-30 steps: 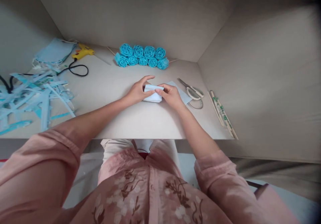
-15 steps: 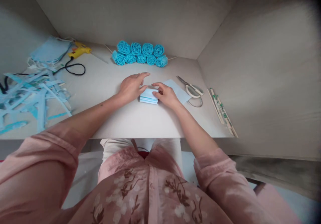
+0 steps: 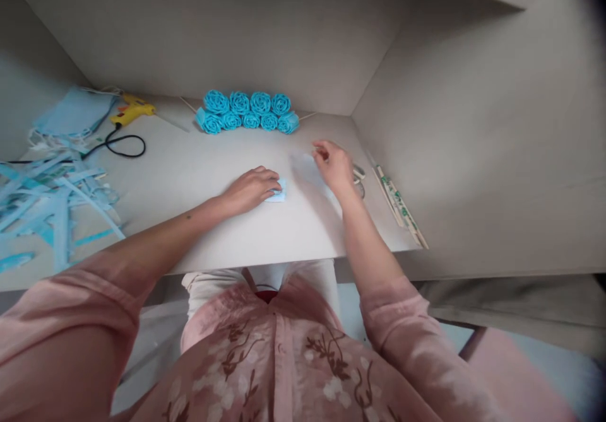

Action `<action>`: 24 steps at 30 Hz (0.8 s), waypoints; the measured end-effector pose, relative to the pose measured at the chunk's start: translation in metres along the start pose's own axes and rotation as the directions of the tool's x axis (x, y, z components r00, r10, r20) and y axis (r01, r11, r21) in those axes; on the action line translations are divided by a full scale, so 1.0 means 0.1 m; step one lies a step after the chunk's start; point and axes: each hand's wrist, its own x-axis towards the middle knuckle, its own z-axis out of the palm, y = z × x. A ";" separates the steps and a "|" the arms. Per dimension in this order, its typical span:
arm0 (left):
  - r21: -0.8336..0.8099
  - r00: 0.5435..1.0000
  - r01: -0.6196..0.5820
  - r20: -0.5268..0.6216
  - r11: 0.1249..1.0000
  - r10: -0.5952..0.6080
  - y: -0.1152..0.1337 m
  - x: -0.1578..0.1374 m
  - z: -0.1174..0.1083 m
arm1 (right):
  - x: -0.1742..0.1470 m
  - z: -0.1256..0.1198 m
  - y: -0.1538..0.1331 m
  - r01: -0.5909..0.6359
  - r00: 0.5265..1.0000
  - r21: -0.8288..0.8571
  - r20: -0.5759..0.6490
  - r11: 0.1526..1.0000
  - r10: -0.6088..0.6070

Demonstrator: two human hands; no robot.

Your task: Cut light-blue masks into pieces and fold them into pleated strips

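Under the fingertips of my left hand [image 3: 255,188] lies a small folded light-blue sheet [image 3: 280,193], with its right end showing on the tabletop. The hand is closed over the rest of it. My right hand [image 3: 335,164] is to the right, fingers curled together at the far edge of a flat pale-blue sheet [image 3: 310,171], which looks blurred. What the right fingers hold, if anything, is hidden. Scissors [image 3: 358,172] lie behind the right hand, only part of their pale handles visible.
Blue handmade roses [image 3: 250,121] are stacked against the back wall. A yellow glue gun [image 3: 134,110], its black cord, a stack of face masks [image 3: 76,111] and blue cut strips [image 3: 60,214] fill the left. Wooden chopsticks [image 3: 401,204] lie along the right edge.
My right hand has left the folded sheet and moved right, over the scissors and flat sheet. My left hand has come down onto the folded sheet. The view has shifted slightly.
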 end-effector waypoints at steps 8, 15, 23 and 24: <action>0.008 1.000 -0.014 0.007 1.000 0.014 0.03 0.00 -0.03 | 0.05 -0.09 0.23 -0.033 0.972 -0.522 0.183 0.852 0.149; -0.211 0.988 0.066 -0.123 0.975 -0.093 0.02 0.03 -0.07 | -0.10 -0.06 -0.12 -0.109 0.983 0.250 0.171 0.962 0.066; -0.846 0.822 0.202 -0.127 0.493 -0.555 0.17 0.13 -0.14 | -0.30 0.06 -0.71 -0.212 0.975 0.613 0.080 0.762 0.207; -0.915 0.772 0.170 -0.106 0.365 -0.627 0.19 0.15 -0.17 | -0.31 0.08 -0.74 -0.222 0.972 0.643 0.089 0.733 0.216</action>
